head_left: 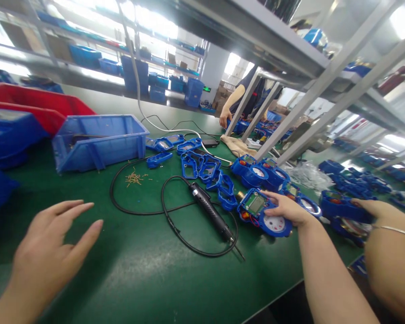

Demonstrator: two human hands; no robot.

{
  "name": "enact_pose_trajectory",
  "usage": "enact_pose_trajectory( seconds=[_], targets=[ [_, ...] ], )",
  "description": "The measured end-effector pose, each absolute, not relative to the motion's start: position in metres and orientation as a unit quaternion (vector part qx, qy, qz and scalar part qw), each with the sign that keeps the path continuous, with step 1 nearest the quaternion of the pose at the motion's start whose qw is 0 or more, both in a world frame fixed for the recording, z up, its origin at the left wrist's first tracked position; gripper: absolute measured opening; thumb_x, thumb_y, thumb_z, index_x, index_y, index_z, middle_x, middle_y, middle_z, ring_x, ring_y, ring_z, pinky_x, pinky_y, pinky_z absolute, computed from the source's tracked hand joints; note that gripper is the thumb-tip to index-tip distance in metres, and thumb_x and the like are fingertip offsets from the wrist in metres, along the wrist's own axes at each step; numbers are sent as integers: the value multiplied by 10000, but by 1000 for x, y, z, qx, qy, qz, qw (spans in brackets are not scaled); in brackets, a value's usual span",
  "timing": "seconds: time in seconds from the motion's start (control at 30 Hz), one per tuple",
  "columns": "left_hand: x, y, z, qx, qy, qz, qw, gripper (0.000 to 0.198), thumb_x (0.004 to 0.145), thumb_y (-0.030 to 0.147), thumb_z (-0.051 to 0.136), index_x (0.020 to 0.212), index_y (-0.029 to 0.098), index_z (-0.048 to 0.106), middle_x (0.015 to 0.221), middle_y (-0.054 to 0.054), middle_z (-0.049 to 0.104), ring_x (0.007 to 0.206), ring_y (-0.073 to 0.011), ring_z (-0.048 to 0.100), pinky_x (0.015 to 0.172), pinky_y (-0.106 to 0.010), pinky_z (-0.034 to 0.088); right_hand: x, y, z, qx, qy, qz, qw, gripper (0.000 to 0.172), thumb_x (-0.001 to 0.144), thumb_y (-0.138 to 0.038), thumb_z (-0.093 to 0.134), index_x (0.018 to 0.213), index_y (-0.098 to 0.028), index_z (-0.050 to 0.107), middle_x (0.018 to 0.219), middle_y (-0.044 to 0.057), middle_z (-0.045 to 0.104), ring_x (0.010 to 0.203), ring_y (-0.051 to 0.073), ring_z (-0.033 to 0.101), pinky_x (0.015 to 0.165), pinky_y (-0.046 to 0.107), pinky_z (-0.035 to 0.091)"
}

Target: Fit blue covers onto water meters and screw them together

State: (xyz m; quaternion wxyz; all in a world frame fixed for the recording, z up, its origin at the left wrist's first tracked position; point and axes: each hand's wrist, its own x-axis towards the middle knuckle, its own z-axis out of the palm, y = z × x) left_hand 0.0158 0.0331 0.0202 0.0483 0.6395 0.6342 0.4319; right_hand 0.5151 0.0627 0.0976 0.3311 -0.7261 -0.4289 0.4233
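Note:
My left hand (50,252) hovers open over the green mat (138,279) at the lower left, fingers spread and holding nothing. My right hand (288,209) grips the right side of a blue meter unit (256,204) that has a small green screen and a white dial; it rests on the mat. A black electric screwdriver (209,211) lies between my hands with its cable looped around it. A small heap of brass screws (134,178) sits beyond my left hand.
A blue bin (97,139) and a red bin (37,101) stand at the back left. Several empty blue housings (202,166) lie mid-table. A co-worker's hand (371,209) with a bracelet rests on another unit at right. Slanted shelf struts (310,90) cross overhead; another person's hand (225,118) works farther back.

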Motion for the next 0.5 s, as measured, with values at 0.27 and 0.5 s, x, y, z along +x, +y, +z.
enact_pose_trajectory(
  seconds=[0.27,0.5],
  targets=[
    [18,29,16,665,610,430,21,298,806,437,509,975,206,589,1003,-100,610,979,-276,583,918,-420,445,473,9,108,-765,-342,347,421,878,435,-263,826,1243,-232,482,978,128,699,771,291,697,641,385,580],
    [34,19,18,631,584,456,230,423,780,457,563,1141,237,548,1136,-77,624,974,-252,616,904,-381,460,375,-8,125,-662,-321,490,468,706,399,-403,831,1031,-226,571,1054,195,671,779,343,691,616,425,568]
  ],
)
